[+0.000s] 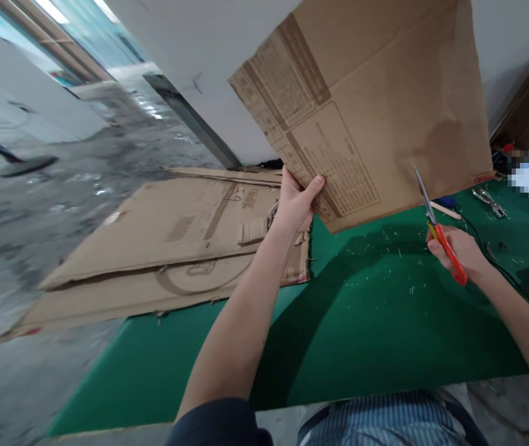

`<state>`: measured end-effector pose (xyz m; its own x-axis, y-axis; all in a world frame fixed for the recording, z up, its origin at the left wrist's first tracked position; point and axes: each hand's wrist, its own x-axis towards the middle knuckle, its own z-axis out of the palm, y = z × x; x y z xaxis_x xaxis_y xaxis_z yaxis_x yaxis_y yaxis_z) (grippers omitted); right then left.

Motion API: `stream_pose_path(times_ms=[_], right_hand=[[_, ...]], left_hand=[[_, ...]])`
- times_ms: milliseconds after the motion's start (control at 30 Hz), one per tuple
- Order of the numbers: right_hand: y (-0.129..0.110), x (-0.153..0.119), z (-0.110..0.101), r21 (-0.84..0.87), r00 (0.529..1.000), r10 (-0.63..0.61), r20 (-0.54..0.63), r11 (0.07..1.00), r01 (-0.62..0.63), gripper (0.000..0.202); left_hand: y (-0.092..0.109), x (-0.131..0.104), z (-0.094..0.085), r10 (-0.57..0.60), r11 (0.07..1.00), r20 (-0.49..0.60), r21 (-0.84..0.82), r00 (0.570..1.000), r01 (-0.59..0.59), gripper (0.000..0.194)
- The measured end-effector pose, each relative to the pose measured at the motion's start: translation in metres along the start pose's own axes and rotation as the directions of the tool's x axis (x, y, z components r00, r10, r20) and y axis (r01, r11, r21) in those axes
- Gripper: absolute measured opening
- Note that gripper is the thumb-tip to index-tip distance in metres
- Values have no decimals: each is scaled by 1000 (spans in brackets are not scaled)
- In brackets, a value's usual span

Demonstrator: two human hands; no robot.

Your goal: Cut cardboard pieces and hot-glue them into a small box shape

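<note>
Two grips show: left fingers (313, 186) on cardboard (399, 118); right fingers (437, 248) on scissors (447, 249).

Bright upper left, blurred floor (101, 164), dark shadow (299, 316) across green tabletop (385, 334)

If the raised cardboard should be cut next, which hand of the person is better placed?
Probably the right hand: it holds the scissors, blades up near the lower edge of the raised cardboard, while the left hand is occupied gripping its lower-left side.

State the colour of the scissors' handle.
The scissors' handle is orange-red, seen in the head view.
</note>
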<state>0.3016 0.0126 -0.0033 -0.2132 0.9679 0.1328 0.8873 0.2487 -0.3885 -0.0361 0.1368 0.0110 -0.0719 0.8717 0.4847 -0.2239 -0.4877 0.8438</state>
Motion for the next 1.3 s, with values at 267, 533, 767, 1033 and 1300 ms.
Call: stream_pose_path(times_ms=[267, 533, 767, 1033, 1300], right_hand=[[-1, 5, 7, -157, 991, 83, -102, 983, -99, 60], [-1, 8, 11, -234, 987, 89, -135, 965, -119, 60], [0, 11, 15, -145, 983, 114, -141, 980, -134, 63], [3, 4, 12, -90, 988, 78, -130, 992, -90, 55], [3, 0, 0, 232, 998, -60, -13, 971, 62, 56]], left_hand=[[5, -1, 2, 28, 997, 44, 68, 999, -31, 62], [4, 1, 1, 0, 999, 36, 46, 999, -2, 62], [3, 1, 1, 16, 997, 29, 69, 999, -18, 61], [10, 0, 3, 17, 997, 79, 78, 997, -24, 65], [14, 3, 0, 26, 992, 107, 123, 994, -39, 71]])
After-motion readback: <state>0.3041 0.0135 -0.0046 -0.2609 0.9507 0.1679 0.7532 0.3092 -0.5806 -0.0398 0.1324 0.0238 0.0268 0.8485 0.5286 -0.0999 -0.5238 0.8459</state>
